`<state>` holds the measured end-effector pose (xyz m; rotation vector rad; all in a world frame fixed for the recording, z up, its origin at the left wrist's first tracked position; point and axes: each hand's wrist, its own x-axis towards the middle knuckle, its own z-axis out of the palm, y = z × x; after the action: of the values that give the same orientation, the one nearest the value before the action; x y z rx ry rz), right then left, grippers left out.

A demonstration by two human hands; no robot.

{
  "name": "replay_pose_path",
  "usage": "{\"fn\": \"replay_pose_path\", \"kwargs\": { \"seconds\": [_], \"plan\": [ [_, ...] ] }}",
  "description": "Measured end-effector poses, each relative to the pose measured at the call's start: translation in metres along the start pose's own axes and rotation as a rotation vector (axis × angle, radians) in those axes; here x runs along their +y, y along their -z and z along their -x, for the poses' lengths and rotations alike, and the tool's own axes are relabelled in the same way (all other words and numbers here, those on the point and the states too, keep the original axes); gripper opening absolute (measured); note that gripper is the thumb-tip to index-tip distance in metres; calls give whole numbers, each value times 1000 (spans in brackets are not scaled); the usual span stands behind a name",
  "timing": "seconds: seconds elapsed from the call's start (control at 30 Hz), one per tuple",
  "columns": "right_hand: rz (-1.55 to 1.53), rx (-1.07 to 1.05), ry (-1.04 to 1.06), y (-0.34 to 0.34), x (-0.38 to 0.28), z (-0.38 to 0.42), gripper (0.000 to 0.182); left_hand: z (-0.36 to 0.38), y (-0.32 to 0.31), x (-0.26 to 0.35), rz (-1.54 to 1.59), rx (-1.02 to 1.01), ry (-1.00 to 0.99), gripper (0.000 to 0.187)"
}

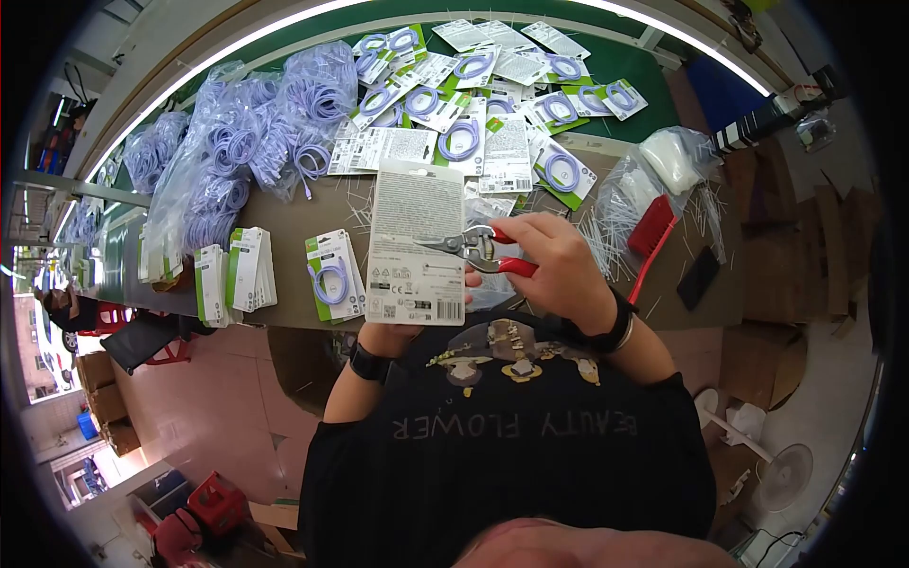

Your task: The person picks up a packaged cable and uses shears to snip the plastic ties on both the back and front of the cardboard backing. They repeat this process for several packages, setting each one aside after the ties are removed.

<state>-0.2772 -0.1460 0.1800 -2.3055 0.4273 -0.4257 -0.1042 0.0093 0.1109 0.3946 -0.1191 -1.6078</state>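
Held up before my chest is a printed packaging card (pixel 417 218), its back with text and barcode facing me. My left hand (pixel 390 335) grips it from behind at the lower edge; most of those fingers are hidden by the card. In my right hand (pixel 561 260) are red-handled snips (pixel 483 251), their metal jaws lying across the middle of the card's face. Just left of the card, another carded purple cable (pixel 331 282) rests on the table edge.
Carded cables (pixel 459 140) are heaped across the back of the table. Bags of coiled purple cables (pixel 232 142) fill the left, with stacked blank-looking cards (pixel 248 270) in front. Rightward lie loose white cable ties (pixel 601 237), a red brush (pixel 651 227) and a black phone (pixel 698 277).
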Motion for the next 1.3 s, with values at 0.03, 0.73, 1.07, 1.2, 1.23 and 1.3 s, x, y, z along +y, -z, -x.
{"fn": "replay_pose_path", "kwargs": {
  "seconds": [0.03,0.73,1.07,1.2,1.23,1.3],
  "plan": [
    [85,37,57,3,-2,1,51,-3,5,0,50,-6,-62,64],
    [-166,96,-51,-2,18,8,45,-9,47,16,167,-101,-290,59],
    [185,51,63,8,7,12,46,-5,-5,24,-422,458,-527,34],
    [333,-19,27,2,9,12,46,-8,-10,16,-515,441,-578,30],
    [347,-17,35,1,9,12,46,-8,-12,15,-553,434,-599,30],
    [373,-12,54,0,8,11,46,-8,-13,13,-594,427,-620,29]
  ]
}}
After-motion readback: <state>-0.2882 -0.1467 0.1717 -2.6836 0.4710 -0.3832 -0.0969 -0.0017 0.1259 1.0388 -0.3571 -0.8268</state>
